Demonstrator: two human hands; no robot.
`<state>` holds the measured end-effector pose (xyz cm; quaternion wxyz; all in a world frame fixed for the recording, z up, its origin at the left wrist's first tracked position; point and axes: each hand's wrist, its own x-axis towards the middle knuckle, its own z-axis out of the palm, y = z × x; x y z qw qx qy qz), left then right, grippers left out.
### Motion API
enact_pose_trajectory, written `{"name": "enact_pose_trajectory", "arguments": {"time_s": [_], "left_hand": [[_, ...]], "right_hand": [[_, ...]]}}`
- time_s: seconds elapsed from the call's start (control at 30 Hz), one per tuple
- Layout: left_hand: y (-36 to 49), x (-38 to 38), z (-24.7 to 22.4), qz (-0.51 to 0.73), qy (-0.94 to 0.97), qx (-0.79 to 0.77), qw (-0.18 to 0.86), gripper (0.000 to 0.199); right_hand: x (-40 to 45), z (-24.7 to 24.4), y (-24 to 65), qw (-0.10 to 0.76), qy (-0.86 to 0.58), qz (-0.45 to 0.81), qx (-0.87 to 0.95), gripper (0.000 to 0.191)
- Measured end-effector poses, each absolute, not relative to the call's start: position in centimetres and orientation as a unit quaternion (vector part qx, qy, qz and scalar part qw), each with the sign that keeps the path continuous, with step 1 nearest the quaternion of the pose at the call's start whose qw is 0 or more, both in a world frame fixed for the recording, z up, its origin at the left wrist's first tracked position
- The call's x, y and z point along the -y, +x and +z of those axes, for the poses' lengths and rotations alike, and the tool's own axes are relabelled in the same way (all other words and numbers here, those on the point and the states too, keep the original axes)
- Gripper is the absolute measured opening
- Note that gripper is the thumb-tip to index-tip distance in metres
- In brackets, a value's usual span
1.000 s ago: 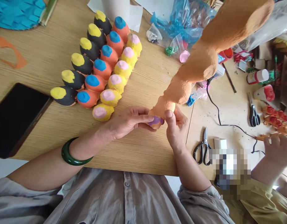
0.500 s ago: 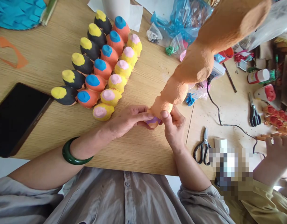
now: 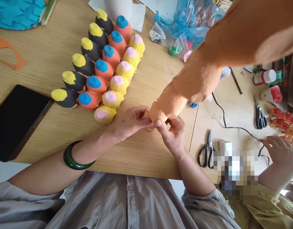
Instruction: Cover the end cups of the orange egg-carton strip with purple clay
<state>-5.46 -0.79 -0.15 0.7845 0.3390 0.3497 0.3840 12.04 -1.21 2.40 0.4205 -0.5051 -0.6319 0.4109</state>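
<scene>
Where the orange piece [image 3: 197, 74] narrows: both hands hold it above the table, and it slants up to the top right edge of the view, a chain of matte, grainy bulges that swell toward the thick upper part.
Left hand [image 3: 131, 124]: closed in a pinch on the narrow end, thumb laid across it, other fingers bent and partly hidden; a thin purple streak shows beside the thumb.
Right hand [image 3: 172, 136]: gripping the same end from the other side, thumb tip pressed on the surface, fingers curled behind, a small gap left inside the bend.
Bangle [image 3: 71, 157]: smooth, glossy, dark green, around the left forearm.
Egg-shaped rows: rough lumps in three slanting lines, black with yellow tips [image 3: 87, 67], orange with blue tips [image 3: 109, 71], yellow with pink tips [image 3: 124, 75].
Table [image 3: 148, 156]: pale wood with fine grain.
Right side: slim-bladed scissors [image 3: 206, 151] with looped black handles; beyond, crumpled, translucent blue plastic [image 3: 182, 28].
Co-worker's hand [image 3: 281, 152]: at the far right, near a black cord [image 3: 241, 128].
</scene>
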Motion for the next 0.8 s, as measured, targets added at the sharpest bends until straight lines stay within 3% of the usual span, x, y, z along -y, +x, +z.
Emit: {"name": "enact_pose_trajectory", "arguments": {"time_s": [0.23, 0.37, 0.43, 0.57, 0.8], "left_hand": [[-5.7, 0.6, 0.9, 0.342, 0.279, -0.295, 0.847, 0.025], [-5.7, 0.5, 1.0, 0.350, 0.237, -0.288, 0.859, 0.027], [-5.7, 0.5, 1.0, 0.371, 0.211, -0.279, 0.860, 0.027], [-5.6, 0.4, 1.1, 0.423, 0.148, -0.270, 0.852, 0.026], [-5.7, -0.2, 0.6, 0.471, 0.085, -0.272, 0.835, 0.031]], "right_hand": [[0.2, 1.6, 12.8, 0.439, -0.524, 0.501, 0.531, 0.064], [-0.4, 0.4, 13.0, 0.472, -0.519, 0.535, 0.471, 0.064], [-0.8, 0.1, 13.3, 0.496, -0.516, 0.553, 0.426, 0.056], [-1.5, -0.1, 13.8, 0.505, -0.497, 0.594, 0.382, 0.020], [-1.3, -0.6, 13.3, 0.505, -0.493, 0.608, 0.363, 0.022]]}}
